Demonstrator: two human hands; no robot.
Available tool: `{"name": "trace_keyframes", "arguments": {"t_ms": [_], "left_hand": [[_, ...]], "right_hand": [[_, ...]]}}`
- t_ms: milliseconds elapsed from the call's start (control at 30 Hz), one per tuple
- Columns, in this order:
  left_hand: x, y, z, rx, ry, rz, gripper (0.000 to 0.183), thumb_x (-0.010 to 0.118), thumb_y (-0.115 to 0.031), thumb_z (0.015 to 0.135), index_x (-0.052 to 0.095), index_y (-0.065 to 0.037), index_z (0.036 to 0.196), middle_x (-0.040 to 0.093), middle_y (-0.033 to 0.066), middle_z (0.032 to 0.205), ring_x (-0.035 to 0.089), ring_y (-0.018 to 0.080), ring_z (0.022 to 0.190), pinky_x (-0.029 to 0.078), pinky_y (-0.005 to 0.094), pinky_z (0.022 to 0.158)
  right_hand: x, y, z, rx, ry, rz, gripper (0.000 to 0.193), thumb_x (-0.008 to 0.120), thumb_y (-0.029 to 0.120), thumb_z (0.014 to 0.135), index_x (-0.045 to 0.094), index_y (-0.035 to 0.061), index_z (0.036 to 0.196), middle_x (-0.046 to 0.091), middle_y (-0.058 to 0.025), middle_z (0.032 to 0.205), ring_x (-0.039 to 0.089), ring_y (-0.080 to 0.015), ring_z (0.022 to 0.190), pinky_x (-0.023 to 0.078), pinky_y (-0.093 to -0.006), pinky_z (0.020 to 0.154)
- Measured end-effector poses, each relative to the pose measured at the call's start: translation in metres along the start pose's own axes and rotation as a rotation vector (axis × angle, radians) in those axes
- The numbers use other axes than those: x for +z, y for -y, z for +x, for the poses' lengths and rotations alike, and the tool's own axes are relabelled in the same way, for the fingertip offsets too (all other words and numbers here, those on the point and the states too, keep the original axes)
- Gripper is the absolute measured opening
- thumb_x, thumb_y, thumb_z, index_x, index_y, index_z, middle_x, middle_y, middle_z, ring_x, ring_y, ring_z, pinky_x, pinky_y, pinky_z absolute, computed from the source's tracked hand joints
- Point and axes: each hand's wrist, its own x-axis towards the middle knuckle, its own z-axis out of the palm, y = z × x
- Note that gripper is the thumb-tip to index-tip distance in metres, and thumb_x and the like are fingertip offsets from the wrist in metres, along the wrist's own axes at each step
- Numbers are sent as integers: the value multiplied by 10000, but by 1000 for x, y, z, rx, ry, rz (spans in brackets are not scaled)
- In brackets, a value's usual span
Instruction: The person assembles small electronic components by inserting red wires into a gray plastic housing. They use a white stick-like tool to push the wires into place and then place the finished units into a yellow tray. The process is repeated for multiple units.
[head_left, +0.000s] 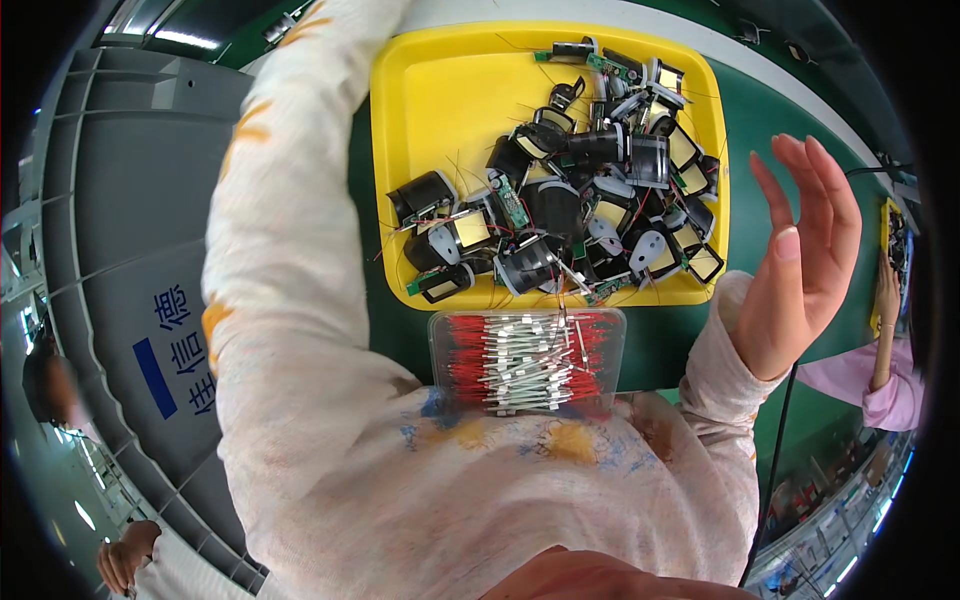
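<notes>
My right hand (810,240) is raised over the green table, just right of a yellow tray (440,100). Its fingers are stretched out, the thumb stands apart, and nothing is held. My left arm (285,220), in a pale patterned sleeve, reaches past the tray's left side to the top edge, where the hand is out of the picture. Black cylindrical parts (555,205) with small green circuit boards and thin wires lie heaped in the tray, mostly in its middle and right. Close to my body, a clear plastic box (618,340) holds many red-and-white wire-like pieces (525,360).
A large grey crate (140,250) stands on the left. A black cable (783,430) runs down the right side of the green table (755,110). Farther right, another person's hand (885,300) and pink sleeve show; at lower left is someone else's hand (125,555).
</notes>
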Motion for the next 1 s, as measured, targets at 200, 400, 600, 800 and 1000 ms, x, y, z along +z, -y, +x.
{"name": "trace_keyframes", "arguments": {"t_ms": [200,400,600,800,1000], "left_hand": [[-141,-75,-79,582,823,-643,230,665,-205,718,598,-85,903,573,116,919,520,286,922,421,352,816],[-132,-96,-130,648,364,-403,125,672,-110,635,594,-55,716,520,82,863,475,270,899,413,355,782],[-173,-70,-126,-126,426,-1222,111,621,-128,779,579,-49,845,624,25,812,576,119,717,441,228,661],[-199,-64,-157,-332,316,-1911,173,524,-164,870,563,-54,997,638,46,890,599,119,733,469,236,613],[-192,-79,-173,-406,400,-2080,368,536,-161,854,457,7,1173,619,99,960,605,173,794,494,277,643]], "right_hand": [[-3,2,-10,-55,29,27,394,518,113,812,450,-63,1159,495,-218,1158,484,-334,1104,389,-517,919],[-4,12,-23,-171,105,65,346,522,94,804,474,-69,1105,527,-231,1103,513,-333,1057,395,-511,908],[-7,28,-46,-138,690,-255,190,666,37,661,602,-17,832,593,-114,907,529,-219,821,415,-336,718],[5,38,-85,-68,954,-548,207,720,99,554,607,78,726,507,-41,791,474,-238,765,390,-342,666],[7,32,-102,-102,870,-440,195,709,99,600,607,60,762,570,-53,873,518,-255,807,402,-347,713]]}}
